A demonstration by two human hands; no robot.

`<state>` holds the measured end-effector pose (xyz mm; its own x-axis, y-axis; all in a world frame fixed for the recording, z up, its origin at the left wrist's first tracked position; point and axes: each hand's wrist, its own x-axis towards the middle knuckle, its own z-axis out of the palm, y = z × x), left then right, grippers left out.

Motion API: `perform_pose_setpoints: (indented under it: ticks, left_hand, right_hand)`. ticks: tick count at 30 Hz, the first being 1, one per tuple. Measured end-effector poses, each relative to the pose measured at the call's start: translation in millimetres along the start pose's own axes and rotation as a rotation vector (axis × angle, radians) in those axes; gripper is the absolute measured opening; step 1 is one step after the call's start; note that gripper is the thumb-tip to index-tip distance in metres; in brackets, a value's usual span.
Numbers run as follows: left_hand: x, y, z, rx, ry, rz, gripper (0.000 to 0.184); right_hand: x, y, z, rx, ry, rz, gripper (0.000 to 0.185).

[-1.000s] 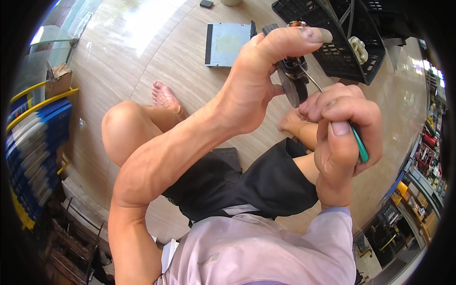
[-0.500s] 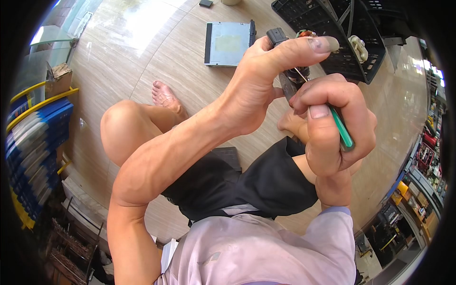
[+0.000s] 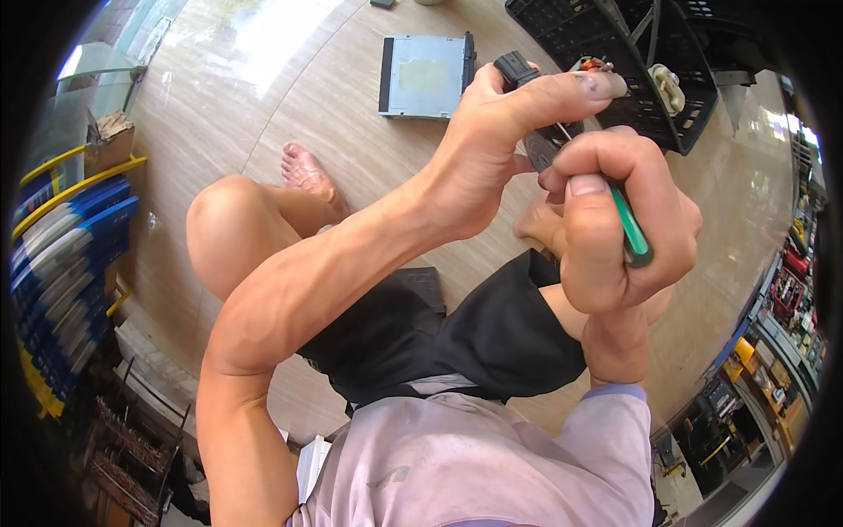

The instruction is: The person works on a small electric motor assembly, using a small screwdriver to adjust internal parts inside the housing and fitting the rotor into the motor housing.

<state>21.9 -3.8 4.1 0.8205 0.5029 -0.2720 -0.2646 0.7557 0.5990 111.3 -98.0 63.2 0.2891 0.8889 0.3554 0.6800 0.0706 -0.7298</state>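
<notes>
My left hand (image 3: 492, 132) is closed around a small dark mechanical part with a black plug housing (image 3: 514, 67) at one end. Past the outstretched thumb shows a bit of orange, wire-like winding (image 3: 594, 65). A round grey disc (image 3: 539, 151) is visible on the side towards my body; the fingers hide much of the rest. My right hand (image 3: 628, 220) grips a screwdriver by its green handle (image 3: 630, 227). Its thin metal shaft points up at the part, and the thumb hides where the tip ends.
On the tiled floor ahead lies a flat silver metal box (image 3: 426, 77). A black plastic crate (image 3: 694, 105) stands at the upper right, a pale coiled item (image 3: 667, 88) against it. Blue packets (image 3: 75, 263) fill a yellow rack at left. Cluttered shelves (image 3: 790, 307) line the right.
The part in my left hand has turned slightly, so the grey disc faces me more. My right hand and the screwdriver have shifted a little; both grips stay the same.
</notes>
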Motion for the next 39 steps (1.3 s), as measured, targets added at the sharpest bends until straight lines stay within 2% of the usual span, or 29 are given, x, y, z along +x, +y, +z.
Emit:
perform_pose_setpoints:
  ticks: [2, 5, 11, 15, 18, 19, 21, 29, 33, 39]
  left_hand:
    - [-3.5, 4.6, -0.4, 0.006, -0.041, -0.005, 0.029]
    - [-4.1, 2.0, 2.5, -0.035, 0.011, -0.007, 0.047]
    - [-9.3, 5.8, 1.8, -0.017, -0.028, -0.049, 0.055]
    - [-8.9, 6.3, -2.4, -0.024, -0.079, -0.069, 0.058]
    - [-13.1, 9.1, 6.2, 0.016, 0.001, -0.05, 0.057]
    - [-10.6, 5.2, 8.2, -0.015, 0.063, 0.02, 0.047]
    - [-9.3, 9.6, 5.2, -0.041, 0.069, 0.051, 0.048]
    - [-14.2, 10.3, -7.5, -0.022, -0.018, 0.047, 0.068]
    - [-14.0, 11.8, -7.2, -0.03, -0.013, 0.009, 0.066]
    - [-12.1, 13.9, -3.0, -0.023, 0.004, 0.017, 0.059]
  right_hand:
    - [1.7, 1.1, -4.5, 0.074, 0.008, 0.066, 0.015]
    - [1.8, 0.6, -10.0, 0.171, 0.004, 0.174, 0.015]
    - [1.0, 8.9, -17.4, 0.392, -0.004, 0.272, 0.019]
    - [-0.2, 7.0, -17.0, 0.396, -0.021, 0.294, 0.019]
    - [-4.5, 3.7, -25.6, 0.407, -0.031, 0.214, 0.017]
    - [-5.0, 4.5, -27.8, 0.405, -0.037, 0.173, 0.017]
    - [-5.6, 7.0, -30.4, 0.393, -0.047, 0.102, 0.016]
    - [-14.6, -3.8, -14.6, 0.439, 0.048, 0.062, 0.016]
    - [-9.4, -2.1, -17.5, 0.43, 0.038, 0.111, 0.019]
    - [-6.2, 4.4, -11.3, 0.322, 0.011, 0.06, 0.019]
